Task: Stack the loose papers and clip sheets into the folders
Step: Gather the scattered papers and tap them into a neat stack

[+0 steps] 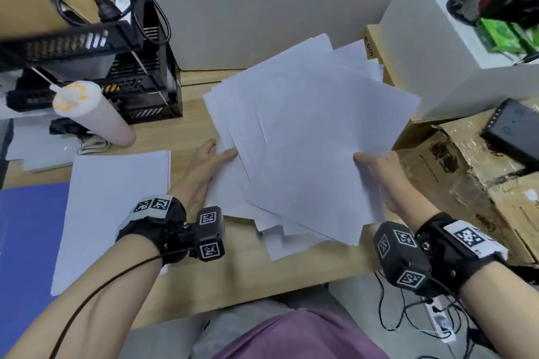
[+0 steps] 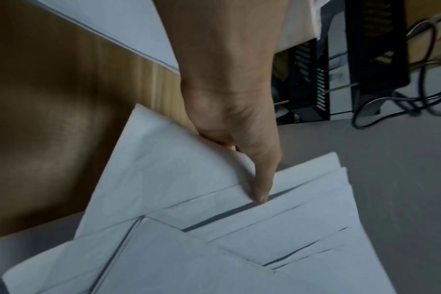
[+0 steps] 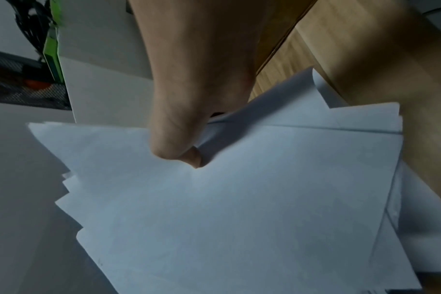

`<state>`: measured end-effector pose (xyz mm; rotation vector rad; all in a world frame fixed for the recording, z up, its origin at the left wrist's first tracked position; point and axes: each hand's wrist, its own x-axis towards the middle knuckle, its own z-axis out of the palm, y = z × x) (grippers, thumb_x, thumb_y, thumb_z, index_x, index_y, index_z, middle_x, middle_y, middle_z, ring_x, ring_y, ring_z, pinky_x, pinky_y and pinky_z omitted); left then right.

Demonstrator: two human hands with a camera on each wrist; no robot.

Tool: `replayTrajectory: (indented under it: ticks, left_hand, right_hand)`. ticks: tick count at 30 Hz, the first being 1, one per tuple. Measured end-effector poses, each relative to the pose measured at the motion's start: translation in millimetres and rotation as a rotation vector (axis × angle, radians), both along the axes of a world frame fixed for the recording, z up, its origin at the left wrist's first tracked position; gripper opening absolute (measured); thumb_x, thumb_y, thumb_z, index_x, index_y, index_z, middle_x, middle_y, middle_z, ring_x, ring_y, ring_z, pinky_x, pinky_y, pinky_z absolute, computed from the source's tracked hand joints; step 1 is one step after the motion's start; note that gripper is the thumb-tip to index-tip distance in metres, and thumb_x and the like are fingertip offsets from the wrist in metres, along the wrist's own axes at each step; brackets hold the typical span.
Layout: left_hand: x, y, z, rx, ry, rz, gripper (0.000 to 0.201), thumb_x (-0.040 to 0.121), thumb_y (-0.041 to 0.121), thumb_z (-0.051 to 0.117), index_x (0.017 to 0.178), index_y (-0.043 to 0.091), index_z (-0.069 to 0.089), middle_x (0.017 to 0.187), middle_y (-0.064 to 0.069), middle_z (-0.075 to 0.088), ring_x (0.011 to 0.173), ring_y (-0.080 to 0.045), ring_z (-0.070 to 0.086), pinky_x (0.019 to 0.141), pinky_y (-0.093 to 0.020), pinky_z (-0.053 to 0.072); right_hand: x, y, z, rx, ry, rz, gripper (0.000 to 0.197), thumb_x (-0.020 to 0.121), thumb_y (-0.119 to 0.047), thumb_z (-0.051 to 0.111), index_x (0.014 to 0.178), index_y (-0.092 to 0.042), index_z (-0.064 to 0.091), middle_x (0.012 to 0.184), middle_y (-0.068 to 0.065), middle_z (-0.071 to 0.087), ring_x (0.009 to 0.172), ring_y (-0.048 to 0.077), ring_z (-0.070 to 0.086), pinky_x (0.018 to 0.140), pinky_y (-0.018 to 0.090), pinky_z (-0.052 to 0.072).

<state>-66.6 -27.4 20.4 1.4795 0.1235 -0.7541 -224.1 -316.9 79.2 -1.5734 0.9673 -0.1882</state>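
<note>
While both hands (image 1: 210,160) grip, fanned papers (image 1: 306,140) point away

Fingers of left hand (image 1: 208,162) and right hand (image 1: 379,172) hidden under fanned loose papers (image 1: 306,137); only thumbs seen. Blue folder (image 1: 26,242) cut off by left edge, partly covered by paper stack (image 1: 116,204). Paper edges motion-blurred near right wrist.

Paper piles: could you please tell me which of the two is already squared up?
The pile lying on the desk beside the blue folder; the held sheets are fanned out unevenly.
</note>
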Motion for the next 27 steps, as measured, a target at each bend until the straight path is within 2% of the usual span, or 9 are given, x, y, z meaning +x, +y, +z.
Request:
replayTrajectory:
  ticks: [4, 8, 11, 14, 16, 18, 21, 24, 27]
  left_hand:
    - [6, 9, 37, -0.008, -0.11, -0.17, 0.048, 0.083, 0.022, 0.075, 0.127, 0.018, 0.058, 0.117, 0.0, 0.071, 0.103, -0.02, 0.07, 0.086, -0.036, 0.056]
    - [11, 19, 64, 0.182, -0.274, -0.18, 0.034, 0.081, 0.028, 0.077, 0.112, 0.022, 0.066, 0.109, 0.0, 0.073, 0.093, -0.017, 0.071, 0.08, -0.035, 0.057]
    - [17, 29, 97, 0.244, -0.375, -0.178, 0.023, 0.08, 0.033, 0.077, 0.099, 0.023, 0.069, 0.097, 0.002, 0.075, 0.085, -0.016, 0.073, 0.083, -0.041, 0.058]
    - [18, 34, 144, 0.243, -0.551, -0.276, 0.009, 0.086, 0.031, 0.072, 0.09, 0.023, 0.071, 0.09, 0.006, 0.075, 0.077, -0.009, 0.071, 0.075, -0.034, 0.058]
    - [18, 34, 176, 0.207, -0.663, -0.308, 0.005, 0.088, 0.028, 0.071, 0.086, 0.023, 0.071, 0.081, 0.01, 0.073, 0.071, -0.004, 0.068, 0.067, -0.023, 0.054]
    - [19, 33, 206, 0.123, -0.74, -0.272, 0.001, 0.088, 0.021, 0.07, 0.087, 0.021, 0.07, 0.074, 0.015, 0.072, 0.068, 0.002, 0.065, 0.064, -0.015, 0.048]
    - [25, 35, 241, -0.106, -0.761, -0.22, 0.015, 0.085, 0.016, 0.072, 0.097, 0.007, 0.068, 0.089, 0.003, 0.073, 0.083, -0.011, 0.067, 0.078, -0.023, 0.052]
    - [29, 33, 250, -0.269, -0.751, -0.223, 0.031, 0.086, 0.019, 0.068, 0.11, 0.001, 0.063, 0.109, -0.012, 0.068, 0.102, -0.025, 0.064, 0.093, -0.036, 0.051]
    - [34, 22, 225, -0.305, -0.64, -0.179, 0.021, 0.094, 0.009, 0.058, 0.113, 0.001, 0.061, 0.106, -0.006, 0.072, 0.101, -0.022, 0.067, 0.087, -0.032, 0.053]
  right_hand:
    - [-5, 17, 4, 0.098, -0.032, -0.018, 0.017, 0.088, -0.002, 0.063, 0.094, -0.018, 0.064, 0.098, 0.001, 0.069, 0.09, 0.018, 0.064, 0.09, 0.033, 0.046]
    - [-1, 37, -4, 0.074, 0.004, -0.008, 0.028, 0.087, -0.006, 0.066, 0.115, -0.004, 0.063, 0.11, 0.008, 0.068, 0.103, 0.026, 0.063, 0.094, 0.037, 0.048]
    - [7, 47, -12, 0.072, 0.061, -0.059, 0.033, 0.089, -0.008, 0.064, 0.121, -0.004, 0.056, 0.114, 0.008, 0.063, 0.109, 0.028, 0.058, 0.093, 0.037, 0.045]
    - [15, 55, -26, 0.11, 0.178, -0.049, 0.046, 0.095, -0.012, 0.057, 0.137, 0.004, 0.044, 0.135, 0.016, 0.051, 0.126, 0.031, 0.049, 0.084, 0.028, 0.038]
    - [13, 60, -36, 0.116, 0.158, -0.046, 0.041, 0.095, -0.006, 0.053, 0.134, 0.007, 0.046, 0.122, 0.016, 0.056, 0.118, 0.029, 0.053, 0.074, 0.024, 0.04]
    - [8, 66, -40, 0.139, 0.158, -0.051, 0.035, 0.093, -0.003, 0.053, 0.127, 0.004, 0.049, 0.116, 0.014, 0.058, 0.113, 0.03, 0.056, 0.072, 0.025, 0.042]
    - [2, 67, -42, 0.109, 0.231, -0.089, 0.042, 0.091, 0.001, 0.053, 0.131, 0.007, 0.043, 0.129, 0.018, 0.054, 0.12, 0.033, 0.052, 0.074, 0.031, 0.045]
    - [-5, 65, -45, 0.147, 0.29, -0.053, 0.068, 0.09, -0.007, 0.058, 0.147, 0.005, 0.023, 0.15, 0.019, 0.036, 0.133, 0.035, 0.041, 0.098, 0.039, 0.039]
    - [-7, 66, -50, 0.217, 0.301, -0.1, 0.07, 0.093, -0.012, 0.058, 0.149, 0.004, 0.019, 0.145, 0.019, 0.039, 0.131, 0.038, 0.043, 0.09, 0.038, 0.043]
